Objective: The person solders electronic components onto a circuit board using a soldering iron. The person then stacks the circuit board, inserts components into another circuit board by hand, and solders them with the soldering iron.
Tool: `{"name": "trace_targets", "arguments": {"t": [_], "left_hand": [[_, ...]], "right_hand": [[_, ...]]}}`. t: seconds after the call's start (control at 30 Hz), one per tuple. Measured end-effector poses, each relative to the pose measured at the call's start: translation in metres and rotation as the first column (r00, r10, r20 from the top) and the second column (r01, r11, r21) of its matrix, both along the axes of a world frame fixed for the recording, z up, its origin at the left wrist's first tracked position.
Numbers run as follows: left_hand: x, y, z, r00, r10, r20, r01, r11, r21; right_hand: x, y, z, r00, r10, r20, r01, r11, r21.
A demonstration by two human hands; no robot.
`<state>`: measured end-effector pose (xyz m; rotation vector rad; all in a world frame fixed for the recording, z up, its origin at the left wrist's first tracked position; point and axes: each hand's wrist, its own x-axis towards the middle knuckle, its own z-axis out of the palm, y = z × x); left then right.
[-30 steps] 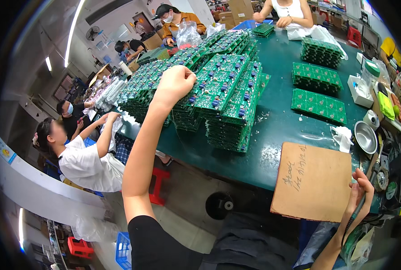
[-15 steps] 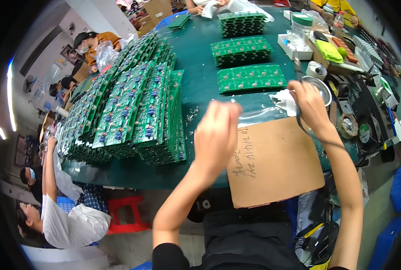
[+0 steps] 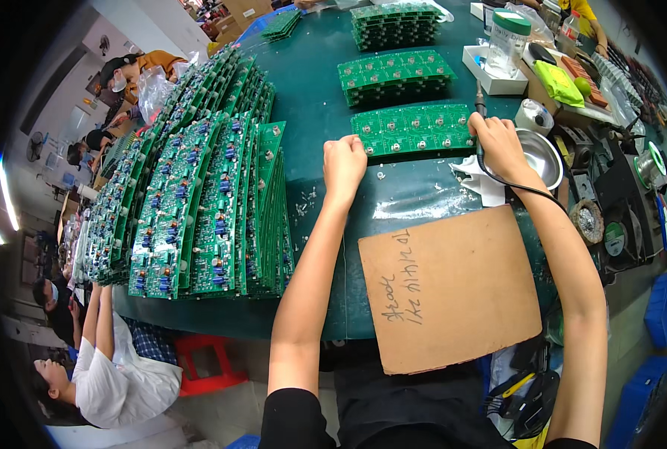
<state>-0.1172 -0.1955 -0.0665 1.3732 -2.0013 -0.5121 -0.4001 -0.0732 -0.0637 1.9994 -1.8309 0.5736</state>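
A green circuit board panel (image 3: 414, 129), with several round metal parts on it, lies nearest me in the row of boards. At its left end is my left hand (image 3: 344, 168), closed, the fingers pinching the panel's edge. My right hand (image 3: 500, 146) is closed at the panel's right end. It holds a soldering iron (image 3: 480, 108) upright, tip pointing away from me, and its fingers touch the panel's corner. The iron's black cord runs over my right wrist. A brown cardboard sheet (image 3: 453, 288) with handwriting lies in front of me, overhanging the table's near edge.
Tall stacks of populated circuit boards (image 3: 191, 202) stand to the left. More board stacks (image 3: 393, 75) lie beyond the panel. On the right are a metal bowl (image 3: 541, 157), white paper (image 3: 483, 183), a solder spool (image 3: 650, 166) and a lidded jar (image 3: 508, 41). Co-workers sit on the left.
Both hands have moved forward, from above the cardboard to the two ends of the near panel. The soldering iron went along in my right hand. The view has shifted slightly.
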Motion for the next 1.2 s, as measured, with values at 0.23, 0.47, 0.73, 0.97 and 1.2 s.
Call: {"name": "trace_targets", "arguments": {"t": [0.23,0.47,0.73,0.97,1.2], "left_hand": [[0.028,0.014,0.027,0.646,0.152,-0.748,0.395,0.772,0.498],[0.082,0.105,0.074,0.604,0.183,-0.776,0.507,0.663,0.551],[0.138,0.183,0.049,0.504,0.374,-0.779,0.583,0.519,0.626],[0.153,0.175,0.053,0.44,0.325,-0.837,0.525,0.663,0.534],[0.13,0.172,0.055,0.352,0.422,-0.836,0.452,0.705,0.546]], "right_hand": [[0.014,0.016,0.028,0.993,0.019,0.116,-0.007,0.995,-0.099],[0.06,0.114,0.083,0.947,0.083,0.31,-0.06,0.995,-0.082],[0.065,0.267,0.054,0.729,0.241,0.64,-0.409,0.904,0.125],[0.078,0.322,0.049,0.595,-0.057,0.802,-0.209,0.952,0.223],[0.068,0.314,0.035,0.473,0.319,0.822,-0.183,0.947,-0.263]]}}
